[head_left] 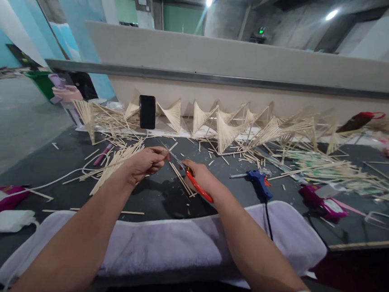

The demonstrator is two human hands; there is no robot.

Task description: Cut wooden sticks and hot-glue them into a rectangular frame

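Note:
My left hand (150,162) is closed in a pinch above the dark tabletop, close to the metal blades in front of me. What its fingertips hold is too small to make out. My right hand (202,176) is wrapped around a pair of scissors with red-orange handles (199,187), the blades pointing up and left toward my left fingertips. Several thin wooden sticks (181,179) lie on the table below the scissors. Beside my left forearm is a larger bundle of sticks (120,162).
A row of twisted stick models (228,133) stands along the back, with a phone (147,112) upright among them. To the right lie a blue glue gun (259,183) and a magenta device (324,203). A lilac cushion (172,244) lines the front edge; a white cable (64,178) runs at left.

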